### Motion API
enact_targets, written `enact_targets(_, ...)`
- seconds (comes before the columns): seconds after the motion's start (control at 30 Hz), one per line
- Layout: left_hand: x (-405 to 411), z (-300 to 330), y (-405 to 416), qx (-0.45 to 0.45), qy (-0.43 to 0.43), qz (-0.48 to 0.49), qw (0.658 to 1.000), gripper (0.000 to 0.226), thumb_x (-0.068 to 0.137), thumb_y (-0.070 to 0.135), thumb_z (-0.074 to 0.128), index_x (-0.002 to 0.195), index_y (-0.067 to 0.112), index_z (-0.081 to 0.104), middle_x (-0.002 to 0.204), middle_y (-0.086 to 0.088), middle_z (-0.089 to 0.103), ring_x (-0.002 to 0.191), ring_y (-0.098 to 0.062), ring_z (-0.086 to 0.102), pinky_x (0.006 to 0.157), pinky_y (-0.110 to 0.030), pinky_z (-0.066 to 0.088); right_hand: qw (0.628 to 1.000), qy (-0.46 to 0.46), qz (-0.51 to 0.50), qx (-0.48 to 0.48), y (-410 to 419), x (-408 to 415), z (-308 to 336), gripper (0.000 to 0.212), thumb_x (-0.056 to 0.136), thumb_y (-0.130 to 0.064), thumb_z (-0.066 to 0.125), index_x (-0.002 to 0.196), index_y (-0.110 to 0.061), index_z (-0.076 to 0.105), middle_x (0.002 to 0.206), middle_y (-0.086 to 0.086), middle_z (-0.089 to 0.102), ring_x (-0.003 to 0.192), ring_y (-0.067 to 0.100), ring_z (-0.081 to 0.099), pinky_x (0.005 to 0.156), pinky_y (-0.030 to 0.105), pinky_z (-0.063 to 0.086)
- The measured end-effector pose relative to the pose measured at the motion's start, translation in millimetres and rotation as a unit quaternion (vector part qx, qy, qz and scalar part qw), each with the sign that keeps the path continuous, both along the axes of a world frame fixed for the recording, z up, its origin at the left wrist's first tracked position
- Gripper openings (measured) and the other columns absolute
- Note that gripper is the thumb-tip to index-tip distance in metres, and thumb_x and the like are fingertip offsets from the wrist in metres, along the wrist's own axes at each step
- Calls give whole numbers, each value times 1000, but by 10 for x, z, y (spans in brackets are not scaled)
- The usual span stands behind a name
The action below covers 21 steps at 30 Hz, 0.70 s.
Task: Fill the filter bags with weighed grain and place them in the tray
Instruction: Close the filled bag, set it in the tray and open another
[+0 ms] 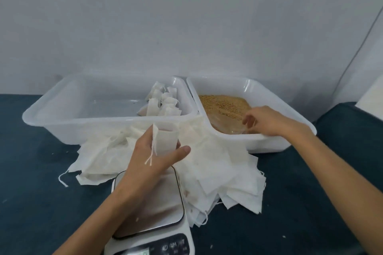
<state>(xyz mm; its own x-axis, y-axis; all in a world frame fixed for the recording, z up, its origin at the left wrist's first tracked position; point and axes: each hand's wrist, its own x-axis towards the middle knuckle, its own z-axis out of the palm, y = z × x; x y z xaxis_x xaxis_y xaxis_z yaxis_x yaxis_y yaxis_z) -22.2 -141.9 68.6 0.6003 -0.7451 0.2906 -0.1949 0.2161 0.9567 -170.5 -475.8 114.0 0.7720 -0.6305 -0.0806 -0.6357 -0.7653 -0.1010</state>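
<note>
The left hand [153, 157] hovers above the scale [151, 211] at about 6 o'clock of the scene, its grip closed round one filter bag [165, 141]: thumb on the right side, fingers behind, the bag upright with its mouth upward and its drawstring [152, 156] hanging down over the back of the hand. The right hand [263, 120] reaches into the grain tray [267, 142] at 2 o'clock, its grip curled on a clear plastic scoop or cup [232, 126] that lies low in the tray; its exact shape is hard to make out. The grain [223, 104], golden brown, is heaped toward the far left part of that tray, just beyond the fingers.

The second tray [62, 128], also translucent white, stands at 10 o'clock, touching the grain tray at their near corners. Inside it, against its right wall, a cluster of filled bags [163, 101] stands upright, tops gathered.

A loose heap of empty filter bags [217, 163] spreads over the bench [37, 203] between the trays and the scale, from 9 o'clock round to 4 o'clock, some tucked under the trays' front edges and some overlapping the scale's right side. The scale's steel platter is bare under the left forearm; its display at the bottom edge is too blurred to read. The bench is covered in dark teal cloth, with a pale wall behind.
</note>
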Motion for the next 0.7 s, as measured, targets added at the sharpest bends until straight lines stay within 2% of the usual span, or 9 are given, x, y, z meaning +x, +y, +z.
enact_targets(0.1,10,26,2,3,11,4,1000,40,71,37,85,96,15,63,86,0,67,76,-11,63,69,-24,53,999,44,5,-21,-13,100,-2,24,81,-40,83,93,-29,66,88,-15,63,83,7,59,74,30,50)
enact_targets(0.17,12,40,7,7,22,1,1000,40,73,37,84,95,13,62,84,3,65,75,-10,61,70,-24,49,997,70,-2,-16,-27,155,-43,24,85,-32,79,94,-11,70,90,1,69,81,16,60,71,33,51)
enact_targets(0.23,28,42,9,14,33,0,999,43,71,39,84,96,12,63,83,4,64,75,-9,60,73,-28,47,999,47,-9,-14,-49,158,-56,32,85,-31,77,93,-2,68,92,12,70,78,22,58,65,32,44)
enact_targets(0.33,67,47,8,14,63,12,998,47,68,39,85,100,11,65,86,2,66,78,-10,62,76,-31,49,998,-25,-29,-45,-115,82,-2,26,87,-35,77,89,-14,63,92,3,67,81,21,61,63,28,41)
enact_targets(0.4,72,61,11,13,73,19,997,48,67,38,85,103,12,65,88,0,67,79,-11,63,76,-31,50,993,-38,-44,-105,-144,15,72,23,89,-36,75,96,-20,60,97,0,67,83,17,61,62,29,42)
enact_targets(0.47,61,73,19,7,68,18,998,47,69,38,85,105,15,65,88,1,67,78,-9,63,72,-28,52,981,-28,-58,-182,-163,-35,122,30,90,-36,75,109,-17,65,105,3,68,91,21,63,72,35,51)
enact_targets(0.53,49,83,27,-2,64,14,998,46,70,38,84,105,17,64,87,2,67,77,-8,63,68,-23,53,968,-9,-73,-240,-178,-45,151,27,90,-29,76,112,-13,70,107,6,68,93,25,66,82,41,55)
enact_targets(0.63,53,79,23,-5,65,14,998,46,70,38,83,106,17,64,87,0,67,78,-8,63,68,-21,52,956,40,-85,-277,-142,0,147,15,91,-17,72,106,-15,71,102,4,66,88,25,66,82,37,55)
enact_targets(0.7,60,70,14,-4,63,14,998,46,70,38,83,106,16,64,88,-5,66,78,-9,63,68,-22,51,954,58,-77,-284,-105,58,112,14,92,-16,69,106,-17,71,104,3,64,91,25,65,82,36,52)
